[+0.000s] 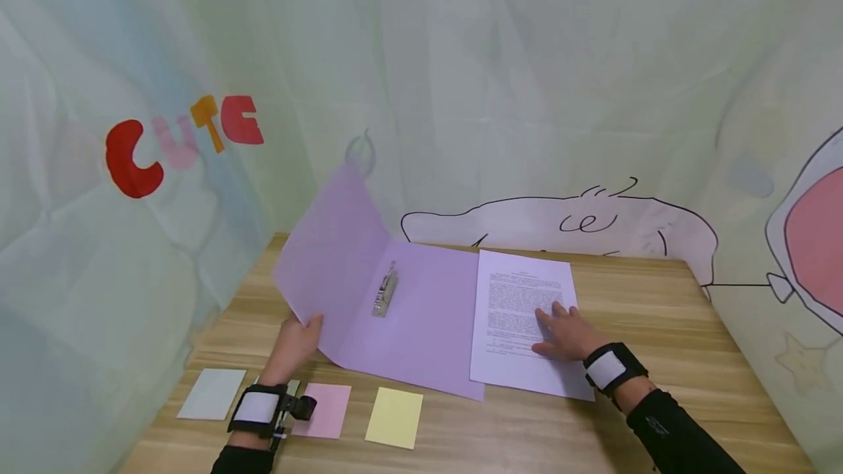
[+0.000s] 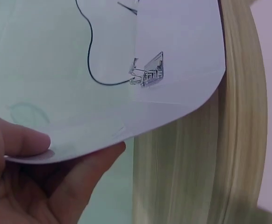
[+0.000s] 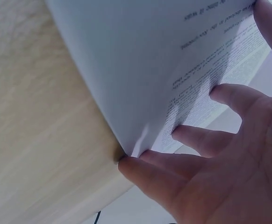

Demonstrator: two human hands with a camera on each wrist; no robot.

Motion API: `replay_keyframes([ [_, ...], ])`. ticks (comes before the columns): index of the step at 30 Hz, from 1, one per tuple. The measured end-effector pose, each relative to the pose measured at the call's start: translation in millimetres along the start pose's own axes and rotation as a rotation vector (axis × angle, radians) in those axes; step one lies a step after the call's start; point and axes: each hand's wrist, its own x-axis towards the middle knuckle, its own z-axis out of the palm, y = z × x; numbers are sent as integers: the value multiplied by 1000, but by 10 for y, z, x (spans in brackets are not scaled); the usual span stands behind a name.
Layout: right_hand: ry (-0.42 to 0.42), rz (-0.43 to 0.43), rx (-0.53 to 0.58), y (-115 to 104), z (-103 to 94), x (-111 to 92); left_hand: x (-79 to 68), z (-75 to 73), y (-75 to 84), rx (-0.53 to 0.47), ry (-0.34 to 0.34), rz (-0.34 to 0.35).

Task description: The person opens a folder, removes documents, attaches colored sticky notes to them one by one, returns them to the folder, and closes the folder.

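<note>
A light purple folder [image 1: 421, 313] lies spread on the wooden table, its left cover [image 1: 332, 262] raised at a slant. At the cover's lower edge, my left hand [image 1: 299, 342] pinches it between thumb and fingers; the left wrist view shows the thumb on the inner face. A metal clip [image 1: 385, 291] is fixed inside the folder near the fold. Printed paper [image 1: 520, 379] lies at the folder's right, overlapping its right edge. My right hand [image 1: 569, 335] rests on it with fingers spread, fingertips on the printed side and near the edge in the right wrist view.
Along the table's front lie a pale blue square note [image 1: 211, 393], a pink one [image 1: 332, 408] and a yellow one [image 1: 395, 418]. A green one is mostly hidden behind the left wrist strap. A printed curtain [image 1: 500, 93] hangs around the table [image 1: 645, 328].
</note>
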Motion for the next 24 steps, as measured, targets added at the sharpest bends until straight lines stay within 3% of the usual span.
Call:
replay_keyframes([
  [11, 1, -12, -8, 52, 26, 30, -27, -325, -183, 11, -8, -42],
  [24, -10, -6, 18, 58, 25, 11, 89, -719, -441, 56, -27, -89],
])
